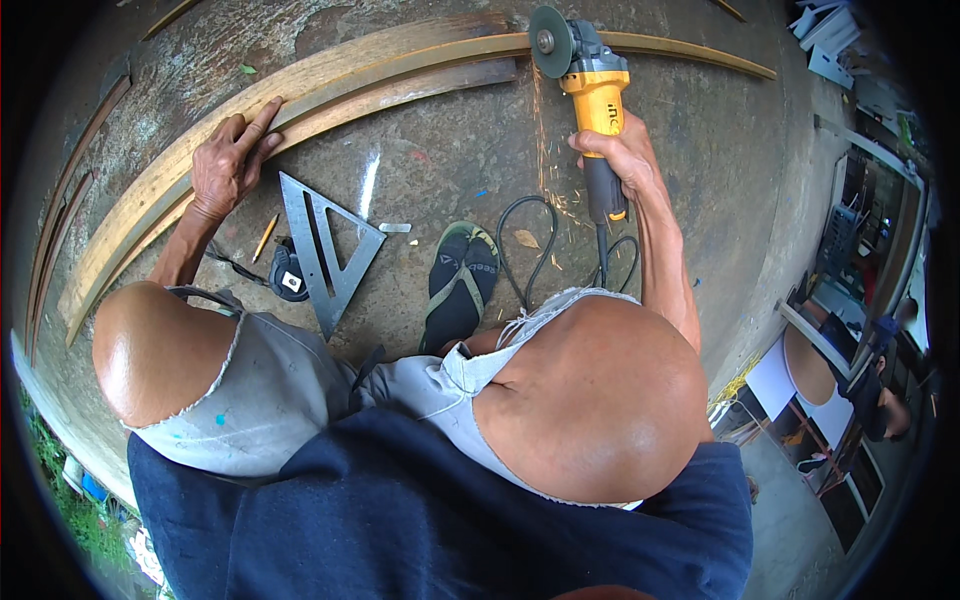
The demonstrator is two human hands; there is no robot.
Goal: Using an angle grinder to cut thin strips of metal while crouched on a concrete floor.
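Note:
My right hand (622, 155) is wrapped round the yellow and grey body of an angle grinder (600, 100). The grinder's cutting disc (551, 42) meets a long narrow metal bar (690, 52), and orange sparks (541, 135) fall from there toward me. With fingers on both sides of the bar, my left hand (228, 160) grips it against the wooden planks (330, 65) beneath. A metal speed square (330, 245) lies on the floor near my left hand, beside a tape measure (288, 282) and a yellow pencil (266, 238).
The grinder's black cord (530, 203) loops on the concrete floor next to my sandalled foot (458, 285). Rusty metal lengths (62, 230) lie at the far left. A person (870, 385) is at the right, near metal frames (890, 160).

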